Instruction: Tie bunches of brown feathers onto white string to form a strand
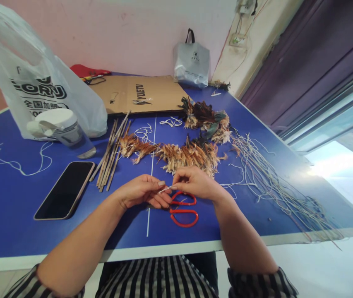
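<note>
Close together over the blue table (pixel 117 231), both hands work on a thin white string (pixel 165 189). My left hand (pixel 143 191) pinches it between thumb and fingers, palm partly turned up. The fingertips of my right hand (pixel 195 182) are closed on the same string, just to the right. Red-handled scissors (pixel 198 217) lie beneath the hands, their blades largely hidden by my left fingers. Just beyond the hands stretches a strip of brown and tan feathers (pixel 179 156) tied along string. A second, darker feather bunch (pixel 205 116) lies farther back.
Left of the feathers lie several thin wooden sticks (pixel 111 159), a phone (pixel 66 190) and a clear jug with a white lid (pixel 58 118). A white plastic bag (pixel 80 103) stands behind. Many loose strings (pixel 275 186) spread right. Flat cardboard (pixel 160 89) and a silver bag (pixel 191 62) are at the back.
</note>
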`<state>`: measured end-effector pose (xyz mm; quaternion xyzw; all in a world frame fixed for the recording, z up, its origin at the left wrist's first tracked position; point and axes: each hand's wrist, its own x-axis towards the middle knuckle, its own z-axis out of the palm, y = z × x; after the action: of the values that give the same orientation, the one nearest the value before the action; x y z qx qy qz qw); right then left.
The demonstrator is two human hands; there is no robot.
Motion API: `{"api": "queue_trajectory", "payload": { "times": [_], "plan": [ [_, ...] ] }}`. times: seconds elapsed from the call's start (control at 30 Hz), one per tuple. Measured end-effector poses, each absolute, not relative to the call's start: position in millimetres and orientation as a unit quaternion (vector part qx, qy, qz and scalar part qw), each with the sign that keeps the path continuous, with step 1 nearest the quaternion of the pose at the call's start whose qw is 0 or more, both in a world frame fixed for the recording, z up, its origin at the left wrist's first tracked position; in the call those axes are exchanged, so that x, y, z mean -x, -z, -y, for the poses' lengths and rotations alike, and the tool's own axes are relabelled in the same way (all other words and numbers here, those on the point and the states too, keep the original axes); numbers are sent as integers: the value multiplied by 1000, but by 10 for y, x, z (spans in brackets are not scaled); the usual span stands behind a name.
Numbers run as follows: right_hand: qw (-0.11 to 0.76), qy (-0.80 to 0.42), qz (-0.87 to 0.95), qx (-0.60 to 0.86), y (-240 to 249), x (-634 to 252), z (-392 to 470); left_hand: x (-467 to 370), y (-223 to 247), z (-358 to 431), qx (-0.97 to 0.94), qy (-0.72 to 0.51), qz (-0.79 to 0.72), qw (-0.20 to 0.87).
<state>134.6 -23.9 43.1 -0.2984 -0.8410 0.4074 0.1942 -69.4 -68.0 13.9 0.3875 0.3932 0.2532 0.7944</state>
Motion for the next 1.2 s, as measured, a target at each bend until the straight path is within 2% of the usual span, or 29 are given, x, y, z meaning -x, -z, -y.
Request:
{"api": "queue_trajectory", "payload": {
  "times": [0.53,0.83,1.03,1.2],
  "plan": [
    [180,-428,833,299,-413,-1313,256,666,-106,696,-408,-245,-394,786],
    [156,-479,796,334,-492,-1620,111,726,-120,642,-366,-361,-383,768],
    [168,-401,807,400,-586,-1823,76,730,-120,642,-368,-364,-389,762],
    [160,-313,860,370,-585,-1770,191,739,-132,651,-367,-375,-385,760]
  ]
}}
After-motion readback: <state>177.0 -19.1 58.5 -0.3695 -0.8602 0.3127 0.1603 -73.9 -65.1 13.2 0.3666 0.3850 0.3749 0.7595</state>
